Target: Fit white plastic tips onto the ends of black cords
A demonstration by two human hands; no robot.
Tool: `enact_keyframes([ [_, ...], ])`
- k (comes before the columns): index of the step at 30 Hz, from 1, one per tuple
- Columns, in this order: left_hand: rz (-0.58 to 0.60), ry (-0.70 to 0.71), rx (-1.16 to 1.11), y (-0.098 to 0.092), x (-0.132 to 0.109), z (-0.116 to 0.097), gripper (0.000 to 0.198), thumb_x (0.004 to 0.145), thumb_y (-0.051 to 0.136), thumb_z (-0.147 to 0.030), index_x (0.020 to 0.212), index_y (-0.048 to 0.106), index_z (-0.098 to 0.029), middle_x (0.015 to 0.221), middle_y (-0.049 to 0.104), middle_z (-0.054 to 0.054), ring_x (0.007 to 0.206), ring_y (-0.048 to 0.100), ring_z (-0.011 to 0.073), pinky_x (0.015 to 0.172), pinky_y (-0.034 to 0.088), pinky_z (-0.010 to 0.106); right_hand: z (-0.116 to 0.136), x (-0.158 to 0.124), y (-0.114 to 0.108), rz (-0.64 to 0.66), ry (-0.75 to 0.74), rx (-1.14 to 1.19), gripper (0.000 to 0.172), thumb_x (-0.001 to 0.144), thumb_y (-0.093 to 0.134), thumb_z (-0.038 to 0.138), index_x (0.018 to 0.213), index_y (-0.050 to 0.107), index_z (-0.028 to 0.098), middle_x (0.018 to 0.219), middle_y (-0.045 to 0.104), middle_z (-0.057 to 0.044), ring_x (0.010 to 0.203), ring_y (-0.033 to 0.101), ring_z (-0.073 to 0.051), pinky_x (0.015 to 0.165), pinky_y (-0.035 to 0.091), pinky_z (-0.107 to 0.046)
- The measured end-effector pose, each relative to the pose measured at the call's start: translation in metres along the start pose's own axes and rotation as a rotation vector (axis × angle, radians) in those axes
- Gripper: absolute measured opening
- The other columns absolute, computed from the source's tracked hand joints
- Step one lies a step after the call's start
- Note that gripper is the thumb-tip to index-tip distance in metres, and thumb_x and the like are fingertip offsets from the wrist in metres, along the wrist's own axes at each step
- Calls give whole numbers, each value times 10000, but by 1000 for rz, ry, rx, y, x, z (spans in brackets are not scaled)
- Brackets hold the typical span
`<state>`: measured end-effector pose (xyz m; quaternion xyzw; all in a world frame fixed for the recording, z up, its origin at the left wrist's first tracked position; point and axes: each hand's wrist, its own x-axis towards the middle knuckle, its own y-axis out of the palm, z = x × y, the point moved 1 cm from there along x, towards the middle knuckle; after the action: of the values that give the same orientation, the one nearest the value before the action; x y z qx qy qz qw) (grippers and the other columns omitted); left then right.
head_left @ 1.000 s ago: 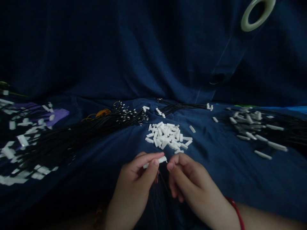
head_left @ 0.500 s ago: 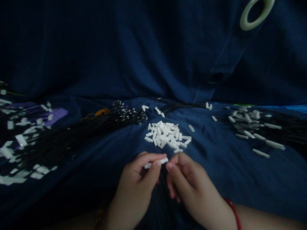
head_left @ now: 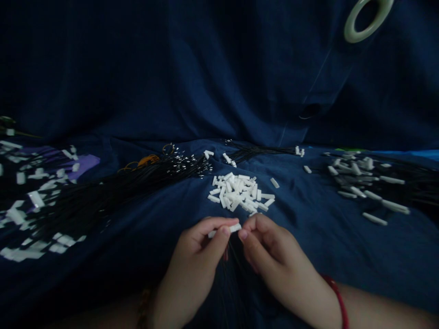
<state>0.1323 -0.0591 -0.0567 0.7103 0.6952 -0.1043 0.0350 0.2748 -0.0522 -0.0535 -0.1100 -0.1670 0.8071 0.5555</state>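
Note:
Between the thumb and index finger of my left hand (head_left: 200, 256) is a small white plastic connector housing (head_left: 235, 227), lying almost level. My right hand (head_left: 274, 253) is closed in a pinch at the housing's right end; what sits between those fingertips is too small and hidden to make out. Faint thin dark wires (head_left: 228, 278) hang below the two hands. Just beyond my fingers lies a loose pile of white connector housings (head_left: 236, 189) on the dark blue cloth (head_left: 308, 256).
To the left a thick bundle of black wires (head_left: 137, 180) ends in shiny metal terminals. More wires with white connectors (head_left: 30, 201) lie at far left over a purple piece (head_left: 88, 165). Another bunch with white connectors (head_left: 363, 169) is at right. A pale ring (head_left: 353, 32) hangs top right.
Both hands stay nearly in place, with the housing still in my left hand. The lower fingers of my right hand have curled in. The view has shifted slightly.

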Motion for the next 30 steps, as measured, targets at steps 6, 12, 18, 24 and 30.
enact_keyframes([
  [6, -5, -66, -168, -2, 4, 5, 301, 777, 547, -390, 975, 660, -194, 865, 646, 44, 706, 505, 130, 656, 390, 243, 19, -11, -17, 47, -192, -368, 234, 836, 494, 232, 1059, 425, 219, 842, 565, -11, 714, 540, -119, 617, 436, -224],
  [12, 8, -121, -319, -2, 4, 1, 274, 757, 579, -377, 944, 667, -197, 814, 634, 23, 737, 501, 124, 689, 383, 240, 23, -29, -11, -111, -530, -753, 178, 755, 511, 145, 908, 587, 194, 1053, 516, -72, 949, 486, -212, 819, 409, -346],
  [18, 9, -124, -316, -3, 5, 1, 263, 770, 569, -366, 948, 665, -198, 789, 610, 16, 702, 474, 109, 676, 373, 245, 24, -26, -16, -98, -525, -778, 62, 706, 537, 148, 716, 585, 187, 853, 563, -9, 810, 457, -178, 741, 341, -324],
  [24, 26, -116, -315, -3, 5, 1, 268, 781, 555, -368, 955, 660, -193, 714, 565, 4, 686, 464, 106, 658, 362, 238, 24, -31, -24, -2, -662, -978, 159, 780, 500, 205, 632, 557, 218, 724, 566, 6, 729, 431, -194, 666, 249, -352],
  [30, 19, -130, -309, -4, 4, 1, 264, 781, 555, -364, 948, 662, -190, 697, 552, 1, 672, 459, 102, 647, 355, 237, 24, -37, -29, 26, -726, -928, 330, 892, 311, 123, 686, 554, 206, 716, 572, -13, 692, 435, -183, 636, 235, -335],
])
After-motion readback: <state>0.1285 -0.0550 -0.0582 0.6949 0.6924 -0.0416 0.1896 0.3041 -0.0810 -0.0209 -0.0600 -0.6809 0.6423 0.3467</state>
